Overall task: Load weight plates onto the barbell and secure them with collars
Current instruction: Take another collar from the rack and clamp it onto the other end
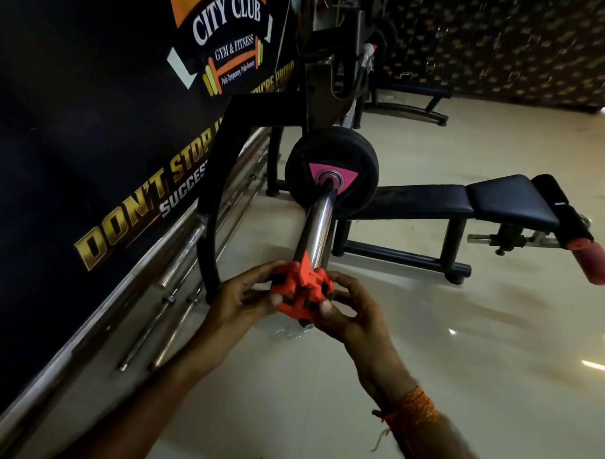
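An orange collar (300,289) sits at the near end of the barbell's chrome sleeve (316,229). My left hand (240,301) grips its left side and my right hand (351,308) its right side, thumbs pressed on the front. Farther up the sleeve a black weight plate (358,155) with a pink triangle label is mounted against the rack. The sleeve's tip is hidden behind the collar.
A black bench (466,200) with a red foot roller (598,263) stands to the right on the glossy floor. Spare bars (167,324) lie along the steel rail by the black banner wall at left. The rack frame (320,75) rises behind the plate.
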Available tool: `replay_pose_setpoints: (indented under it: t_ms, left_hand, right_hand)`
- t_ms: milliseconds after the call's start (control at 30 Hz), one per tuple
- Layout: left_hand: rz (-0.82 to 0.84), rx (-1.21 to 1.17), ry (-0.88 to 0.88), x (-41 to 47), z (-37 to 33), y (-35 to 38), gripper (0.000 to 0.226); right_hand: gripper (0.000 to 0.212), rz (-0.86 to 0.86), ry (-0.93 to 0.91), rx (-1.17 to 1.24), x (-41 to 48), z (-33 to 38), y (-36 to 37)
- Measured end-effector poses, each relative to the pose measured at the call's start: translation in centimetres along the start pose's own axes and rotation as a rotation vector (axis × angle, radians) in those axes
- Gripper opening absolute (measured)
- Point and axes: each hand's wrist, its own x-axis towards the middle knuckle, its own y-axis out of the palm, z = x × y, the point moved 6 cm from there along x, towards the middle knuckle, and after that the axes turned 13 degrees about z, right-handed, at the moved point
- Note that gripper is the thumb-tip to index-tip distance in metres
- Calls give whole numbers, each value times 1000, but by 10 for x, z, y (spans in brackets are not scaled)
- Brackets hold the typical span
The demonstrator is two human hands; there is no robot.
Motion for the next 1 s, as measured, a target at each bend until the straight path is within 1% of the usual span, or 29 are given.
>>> replay_pose_setpoints:
  t_ms: [100, 200, 367, 467, 567, 700, 733, 800, 900, 1000]
  left_hand:
    - [7, -59, -18, 11, 3, -3, 46]
    - [29, -189, -59, 29, 7, -6, 37]
    - [81, -309, -184, 71, 18, -17, 38]
    - [77, -377, -284, 98, 28, -23, 37]
    - [60, -413, -340, 125, 32, -27, 31]
    - [79, -439, -400, 162, 38, -32, 41]
    - [85, -442, -404, 173, 39, -34, 43]
    - [91, -457, -400, 191, 41, -38, 47]
    - [97, -485, -387, 214, 44, -44, 50]
    - [98, -487, -382, 233, 43, -46, 52]
  right_hand:
    - [35, -3, 14, 29, 10, 0, -2]
    - [38, -15, 16, 69, 24, 6, -7]
    - [43, -57, 86, 86, 57, 9, -25]
    - [35, -111, 145, 74, 81, 10, -39]
    - [30, -143, 176, 44, 107, 13, -52]
    - [7, -141, 175, -32, 143, 24, -68]
    - [5, -139, 177, -52, 151, 27, -72]
    - [11, -150, 195, -51, 167, 32, -80]
    - [39, -141, 226, -19, 191, 39, -90]
    - [60, -146, 239, -44, 214, 46, -98]
